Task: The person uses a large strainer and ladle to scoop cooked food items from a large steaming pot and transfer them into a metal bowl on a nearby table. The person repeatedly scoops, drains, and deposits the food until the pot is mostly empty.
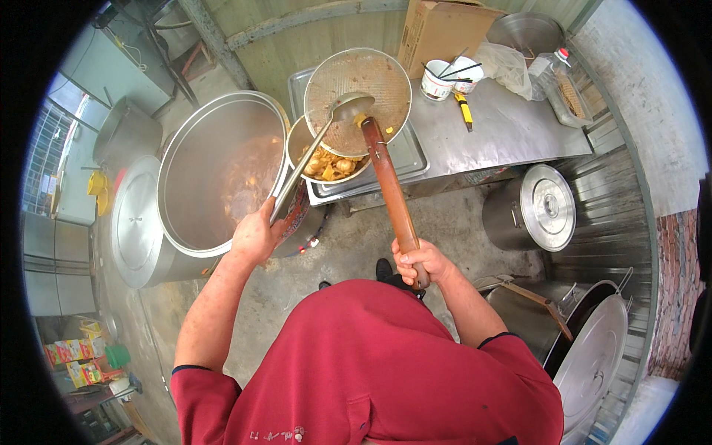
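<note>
My left hand [256,233] is closed around the metal handle of a ladle [352,105], whose bowl lies over the mesh of a large round strainer [346,69]. With my right hand [421,263] I grip the strainer's brown wooden handle [392,192]. A few small yellow bits cling to the mesh. Beneath the strainer's near edge, a metal pot [299,135] holds brownish-yellow chunks of food [332,166]. Left of it stands a large metal stockpot [192,167] with brown bubbling liquid and steam inside. The strainer partly hides the smaller pot.
A steel table [500,133] bears a metal tray [418,150], paper cups [435,86] with black sticks, a yellow-handled utility knife [464,111], a cardboard box [445,33] and a plastic bottle [560,58]. Lidded pots [503,214] stand at right; another lidded pot [135,219] is at left.
</note>
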`<state>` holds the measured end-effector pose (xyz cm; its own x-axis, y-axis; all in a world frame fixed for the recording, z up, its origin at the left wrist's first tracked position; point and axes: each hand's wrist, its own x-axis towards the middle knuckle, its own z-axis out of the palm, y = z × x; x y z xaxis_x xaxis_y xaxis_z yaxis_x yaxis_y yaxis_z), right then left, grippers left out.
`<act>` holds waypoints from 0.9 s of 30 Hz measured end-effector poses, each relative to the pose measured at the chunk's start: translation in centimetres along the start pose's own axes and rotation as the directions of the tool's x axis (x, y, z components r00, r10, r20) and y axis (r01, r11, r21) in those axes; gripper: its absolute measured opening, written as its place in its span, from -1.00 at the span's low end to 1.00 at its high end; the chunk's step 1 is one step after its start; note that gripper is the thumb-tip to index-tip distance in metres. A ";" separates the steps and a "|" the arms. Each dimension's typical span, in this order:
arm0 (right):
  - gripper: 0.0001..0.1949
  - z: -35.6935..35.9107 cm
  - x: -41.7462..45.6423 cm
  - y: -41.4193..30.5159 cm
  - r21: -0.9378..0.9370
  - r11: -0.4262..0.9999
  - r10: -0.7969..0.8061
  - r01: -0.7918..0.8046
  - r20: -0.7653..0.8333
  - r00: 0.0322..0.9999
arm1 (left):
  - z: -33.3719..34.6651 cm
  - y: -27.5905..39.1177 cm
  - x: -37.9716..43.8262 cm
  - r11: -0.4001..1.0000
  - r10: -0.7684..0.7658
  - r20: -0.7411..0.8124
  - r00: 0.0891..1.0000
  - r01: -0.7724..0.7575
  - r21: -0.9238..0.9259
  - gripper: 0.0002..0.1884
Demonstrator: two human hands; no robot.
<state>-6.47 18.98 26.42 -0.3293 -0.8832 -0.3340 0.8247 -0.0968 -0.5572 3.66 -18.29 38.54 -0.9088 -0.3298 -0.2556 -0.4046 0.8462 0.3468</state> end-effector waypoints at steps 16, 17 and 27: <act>-0.73 1.2 0.8 0.2 0.034 0.999 -0.013 0.013 -0.002 1.000 | -2.5 -3.2 -3.3 0.988 0.053 0.111 0.992 -0.036 -0.152 -0.48; -0.74 1.0 0.9 0.2 0.029 0.999 -0.016 0.016 -0.011 1.000 | -2.4 -2.5 -3.7 0.980 -0.007 0.162 0.987 0.039 -0.195 -0.49; -0.70 -0.3 0.7 -0.3 -0.033 0.999 -0.008 0.005 -0.068 0.998 | 0.6 -5.3 -6.0 0.997 0.034 0.013 0.999 -0.033 -0.070 -0.44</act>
<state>-7.09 18.52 26.11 -0.3661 -0.8491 -0.3808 0.8075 -0.0865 -0.5835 11.34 -20.54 37.70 -0.9205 -0.2957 -0.2554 -0.3809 0.8252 0.4172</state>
